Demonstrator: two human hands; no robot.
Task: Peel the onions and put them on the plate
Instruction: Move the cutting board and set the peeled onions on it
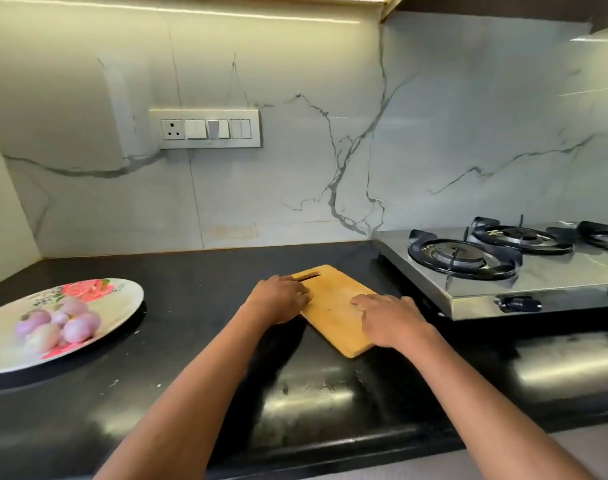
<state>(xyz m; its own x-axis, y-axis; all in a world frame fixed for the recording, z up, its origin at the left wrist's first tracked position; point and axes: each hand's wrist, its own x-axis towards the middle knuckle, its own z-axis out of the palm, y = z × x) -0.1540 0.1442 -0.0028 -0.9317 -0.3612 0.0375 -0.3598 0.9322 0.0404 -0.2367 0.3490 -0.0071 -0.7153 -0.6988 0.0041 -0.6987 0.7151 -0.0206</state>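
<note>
Head cam shows both hands on the wooden cutting board point(333, 306), which sits at an angle on the black counter point(191, 393) next to the gas stove point(503, 271). Left hand point(281, 299) has its fingers curled over the board's left edge near the handle slot; right hand point(389, 320) lies flat on top, fingers fairly straight, not grasping. Onions point(58, 323) are piled on the floral plate point(122, 303) far left, skins looking pinkish, a bit blurry. Seems like setup or tidying the board; next you'd reach well left for an onion. No readable writing anywhere.
</note>
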